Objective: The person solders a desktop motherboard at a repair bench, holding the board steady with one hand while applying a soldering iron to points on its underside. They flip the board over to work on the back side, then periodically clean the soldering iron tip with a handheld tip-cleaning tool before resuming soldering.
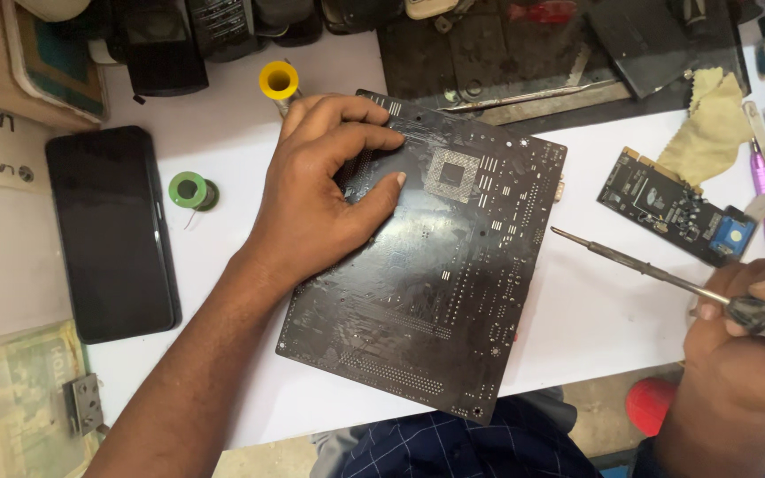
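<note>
Left hand (312,199) lies flat on the upper left part of the circuit board (440,265), fingers spread and pressing down, thumb tip near the square solder grid; grip open, nothing clamped in it. Board is black, solder side up, turned at an angle on the white desk (595,301), lower corner hanging past the near desk edge. Right hand (750,341) is at the right edge of the view, well apart from the board, grip closed around the handle of a soldering iron (639,265). Iron's thin shaft points up and left, tip just off the board's right edge, not touching it. Beyond the iron, a small black card (670,208) with a blue connector lies on the desk, a yellow cloth (710,128) above it. Left of the left hand: a green solder spool (189,190), a yellow spool (278,81) further up, and a black phone (112,230) lying face up.
</note>
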